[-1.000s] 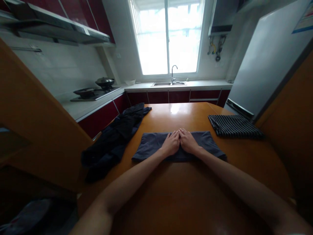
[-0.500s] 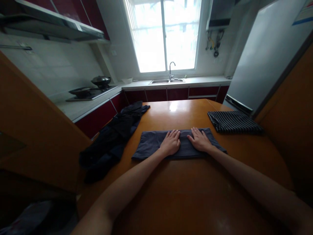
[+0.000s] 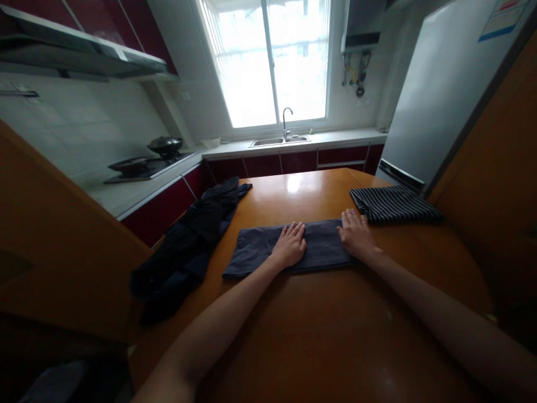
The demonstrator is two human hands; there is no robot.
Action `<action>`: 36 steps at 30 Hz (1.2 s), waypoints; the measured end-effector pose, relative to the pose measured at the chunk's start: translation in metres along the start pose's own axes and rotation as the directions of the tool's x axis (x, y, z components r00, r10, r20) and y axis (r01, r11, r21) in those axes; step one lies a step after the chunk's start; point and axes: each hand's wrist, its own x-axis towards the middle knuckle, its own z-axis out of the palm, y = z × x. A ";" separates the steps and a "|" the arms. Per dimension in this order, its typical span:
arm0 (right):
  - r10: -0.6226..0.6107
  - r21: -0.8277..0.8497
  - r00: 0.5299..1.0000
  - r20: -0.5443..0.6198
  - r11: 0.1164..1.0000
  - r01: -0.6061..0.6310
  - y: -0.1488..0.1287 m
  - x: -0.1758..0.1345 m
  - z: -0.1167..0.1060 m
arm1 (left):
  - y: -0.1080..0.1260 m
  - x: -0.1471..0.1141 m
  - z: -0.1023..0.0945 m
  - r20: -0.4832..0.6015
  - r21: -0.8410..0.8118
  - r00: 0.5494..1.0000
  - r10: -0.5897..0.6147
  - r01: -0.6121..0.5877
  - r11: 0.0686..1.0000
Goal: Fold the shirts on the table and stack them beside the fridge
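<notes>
A dark grey-blue garment, folded into a long flat strip, lies across the wooden table in front of me; its exact kind cannot be told. My left hand rests flat on its middle with the fingers stretched out. Over its right end is my right hand, palm down and fingers extended, hiding that end of the cloth. Just beyond the right hand lies a folded black cloth with white stripes.
Dark clothes are heaped along the table's left edge. Past the table are a counter with a sink, a stove with a lidded wok, and a fridge on the right.
My right hand has slid to the right along the garment, to its end. The left hand stays on the middle. The whole view has turned slightly.
</notes>
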 end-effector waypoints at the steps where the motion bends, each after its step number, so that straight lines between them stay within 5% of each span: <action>1: -0.084 0.028 0.996 0.003 0.996 0.084 -0.007 0.000 0.000 | 0.001 0.000 0.000 0.004 0.001 1.000 0.010 -0.010 1.000; 4: -0.215 0.131 0.970 0.113 0.971 0.200 -0.024 0.000 0.004 | 0.001 -0.002 -0.001 0.016 0.002 0.999 0.041 -0.041 0.999; 11: -0.152 0.148 0.956 0.249 0.982 0.118 -0.023 0.001 0.012 | -0.045 -0.036 -0.017 0.049 0.002 0.987 -0.156 0.156 0.988; 17: -0.159 0.155 0.961 0.228 0.980 0.125 -0.024 -0.001 0.010 | -0.108 -0.080 -0.033 0.071 0.083 0.910 -0.408 0.403 0.912; 21: -0.153 0.161 0.962 0.226 0.980 0.118 -0.024 -0.001 0.009 | -0.119 -0.087 -0.039 0.112 0.110 0.846 -0.521 0.510 0.853; 23: -0.149 0.162 0.962 0.231 0.980 0.113 -0.024 0.000 0.009 | -0.111 -0.080 -0.042 0.106 0.146 0.813 -0.573 0.557 0.818; 25: -0.146 0.158 0.962 0.232 0.981 0.111 -0.024 0.000 0.009 | -0.093 -0.065 -0.043 0.058 0.156 0.831 -0.553 0.539 0.827; 30: -0.154 0.172 0.964 0.217 0.978 0.118 -0.026 -0.002 0.010 | -0.018 -0.010 -0.031 0.031 -0.032 0.986 -0.162 0.163 0.986; 36: 0.008 0.345 0.999 0.036 0.938 -0.020 0.002 0.008 -0.006 | 0.030 0.006 -0.005 0.080 -0.054 0.995 0.057 -0.053 0.997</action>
